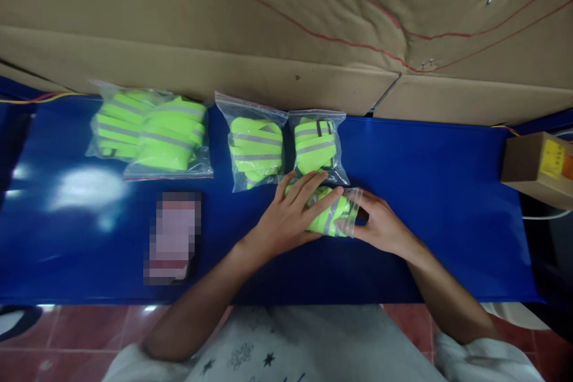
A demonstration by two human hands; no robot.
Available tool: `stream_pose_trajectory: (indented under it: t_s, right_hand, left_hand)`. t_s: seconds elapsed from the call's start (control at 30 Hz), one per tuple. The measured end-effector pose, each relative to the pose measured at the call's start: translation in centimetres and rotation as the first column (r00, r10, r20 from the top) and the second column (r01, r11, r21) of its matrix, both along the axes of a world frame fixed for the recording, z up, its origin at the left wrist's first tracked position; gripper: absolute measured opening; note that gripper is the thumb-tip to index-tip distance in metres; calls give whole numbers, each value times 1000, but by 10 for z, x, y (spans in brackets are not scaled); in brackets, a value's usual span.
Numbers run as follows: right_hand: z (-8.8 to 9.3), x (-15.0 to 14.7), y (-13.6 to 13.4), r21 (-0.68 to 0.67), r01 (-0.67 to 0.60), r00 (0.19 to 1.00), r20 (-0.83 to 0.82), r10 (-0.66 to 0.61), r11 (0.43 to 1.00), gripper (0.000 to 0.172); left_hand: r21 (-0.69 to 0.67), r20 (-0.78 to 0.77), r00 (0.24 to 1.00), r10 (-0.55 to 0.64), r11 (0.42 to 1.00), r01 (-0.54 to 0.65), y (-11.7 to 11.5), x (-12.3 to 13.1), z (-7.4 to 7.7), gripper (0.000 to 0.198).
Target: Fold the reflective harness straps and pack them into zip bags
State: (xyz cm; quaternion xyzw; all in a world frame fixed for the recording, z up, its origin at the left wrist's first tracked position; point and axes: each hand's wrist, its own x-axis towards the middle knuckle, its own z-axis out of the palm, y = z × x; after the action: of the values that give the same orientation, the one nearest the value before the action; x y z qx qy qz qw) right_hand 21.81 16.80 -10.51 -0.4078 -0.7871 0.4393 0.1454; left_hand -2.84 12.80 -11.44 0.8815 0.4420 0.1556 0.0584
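Observation:
A clear zip bag [330, 211] holding a folded neon yellow-green band with grey reflective stripes lies in front of me. My left hand [290, 215] rests flat over its left part, fingers stretched out. At the bag's right end, my right hand [380, 221] has thumb and fingers closed on the plastic edge. Just behind stands a similar filled bag [316, 146], close to my left fingertips. Another such bag [256, 146] lies to its left. Farther left, two more filled bags overlap, one in front [172, 134] and one behind [117, 122].
A dark-edged phone [174, 239], its screen blurred, lies on the blue tabletop [430, 191] at left. Brown cardboard [268, 30] walls off the back. A small cardboard box [535, 170] with a yellow label sits at the right edge. Red floor tiles show below the front edge.

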Motion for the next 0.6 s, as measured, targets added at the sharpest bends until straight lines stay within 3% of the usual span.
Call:
stream_pose_trajectory:
  t_s: [0.17, 0.4, 0.5, 0.6]
  right_hand:
    - [-2, 12, 8, -25, -42, 998, -52, 41, 999, 36]
    - [-5, 8, 3, -107, -35, 999, -38, 31, 994, 59]
    - [-9, -2, 0, -248, 72, 988, -112, -102, 966, 54]
    - [-9, -2, 4, -493, 116, 963, -158, -220, 862, 55]
  left_hand:
    - [55, 61, 998, -21, 998, 18, -1, 3, -4, 84]
    - [22, 43, 999, -29, 999, 28, -4, 4, -5, 80]
    - [15, 27, 999, -36, 999, 36, -3, 5, -3, 81]
    - [-44, -30, 998, -49, 998, 48, -2, 7, 5, 90]
